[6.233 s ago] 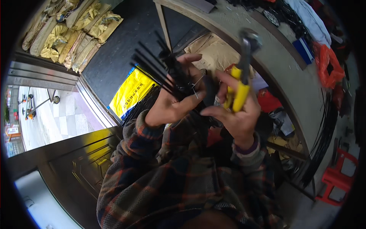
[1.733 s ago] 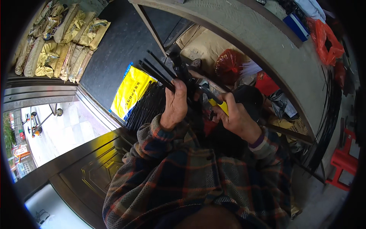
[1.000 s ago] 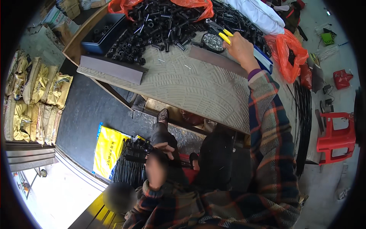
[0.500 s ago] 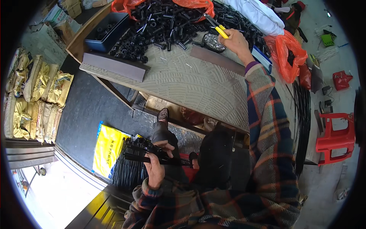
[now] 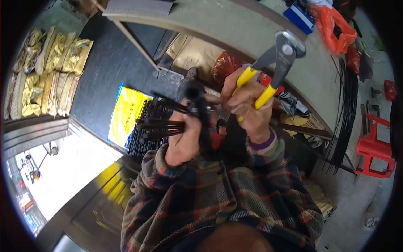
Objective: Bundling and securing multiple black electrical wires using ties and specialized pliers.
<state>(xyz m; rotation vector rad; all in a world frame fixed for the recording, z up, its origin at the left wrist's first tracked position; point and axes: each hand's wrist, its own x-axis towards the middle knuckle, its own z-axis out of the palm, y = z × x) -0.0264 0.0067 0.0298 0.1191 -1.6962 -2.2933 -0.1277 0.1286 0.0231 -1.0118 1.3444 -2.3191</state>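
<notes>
My left hand (image 5: 185, 138) is closed around a bundle of slim black ribs joined at a black tube, like an umbrella frame (image 5: 161, 126). The ribs stick out to the left of the fist; the tube end points up, blurred by motion. Close by on the right, my right hand (image 5: 252, 103) grips yellow-handled end-cutting pincers (image 5: 282, 61), their metal head pointing up and right. The right fingertips reach toward the tube; whether they touch it or pinch something small I cannot tell.
The workbench (image 5: 201, 17) crosses the top, with a blue box (image 5: 299, 19) and an orange-red bag (image 5: 336, 31) at its right. More black ribs (image 5: 147, 130) lie on a yellow bag (image 5: 126, 111) at left. Stacked sacks (image 5: 50, 75) stand far left, a red stool (image 5: 373, 147) far right.
My right hand has come down from the bench with the pincers to beside my left hand. My left hand has risen with the umbrella frame, and the view has tilted down toward me.
</notes>
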